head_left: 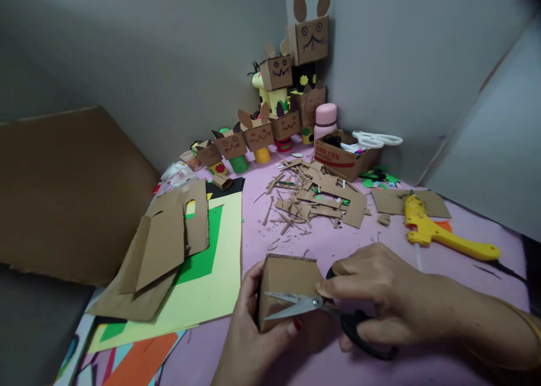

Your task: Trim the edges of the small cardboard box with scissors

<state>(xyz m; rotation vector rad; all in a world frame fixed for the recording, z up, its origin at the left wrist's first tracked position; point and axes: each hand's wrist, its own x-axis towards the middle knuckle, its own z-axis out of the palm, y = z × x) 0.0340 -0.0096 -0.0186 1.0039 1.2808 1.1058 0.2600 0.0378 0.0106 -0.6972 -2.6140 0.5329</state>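
Observation:
A small brown cardboard box piece (pixel 287 279) rests on the pink table near the front. My left hand (pixel 249 332) is wrapped round its left side and bottom, thumb on the front face. My right hand (pixel 376 287) grips black-handled scissors (pixel 321 310). Their blades are slightly parted and lie across the front of the cardboard box piece, tips pointing left.
Cardboard scraps (pixel 313 197) litter the table's middle. A yellow glue gun (pixel 439 234) lies at right. Cardboard sheets (pixel 164 245) sit on coloured paper (pixel 211 284) at left. Cardboard animal figures (pixel 274 115), a pink bottle (pixel 325 121) and a small box with white scissors (pixel 346 155) stand at the back corner.

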